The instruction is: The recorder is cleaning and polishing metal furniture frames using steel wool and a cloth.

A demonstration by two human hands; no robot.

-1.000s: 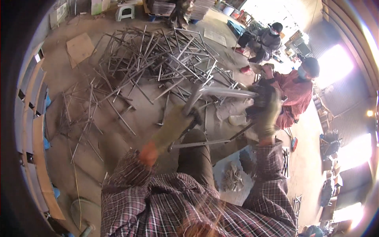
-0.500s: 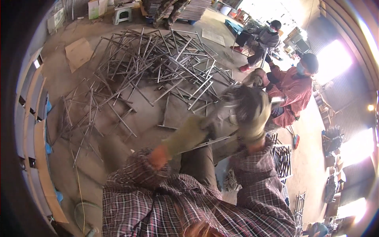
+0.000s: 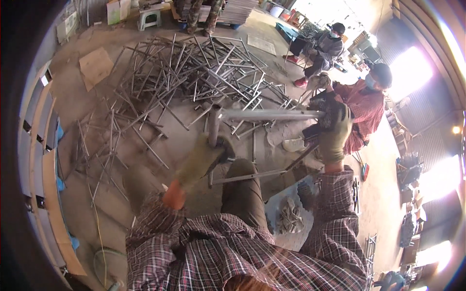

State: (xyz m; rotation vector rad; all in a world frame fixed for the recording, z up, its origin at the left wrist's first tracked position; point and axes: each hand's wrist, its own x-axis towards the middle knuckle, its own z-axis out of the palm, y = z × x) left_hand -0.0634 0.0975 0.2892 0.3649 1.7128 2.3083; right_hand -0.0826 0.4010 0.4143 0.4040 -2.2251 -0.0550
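A rectangular metal tube frame (image 3: 272,115) is held up in front of me over my knee, its long bar level. My left hand (image 3: 204,157), in a yellowish-green glove with dark fingers, is wrapped round the thick upright tube at the frame's left end. At the opposite end, my right hand (image 3: 336,128), in a similar glove, is closed on the corner where the upper bar meets the side bar. The lower bar passes in front of my knee. Glove and tubing hide parts of the fingers.
Beyond the frame lies a big tangled heap of metal frames (image 3: 194,72). Two masked co-workers (image 3: 361,104) sit at the right. A flattened cardboard piece (image 3: 96,68) and a small stool (image 3: 150,18) are at the far left. Crumpled gloves (image 3: 291,217) lie beside my leg.
My hands were close together and blurred; now they are apart, the left shifted left and the right further right. The frame has come into plain view between them.
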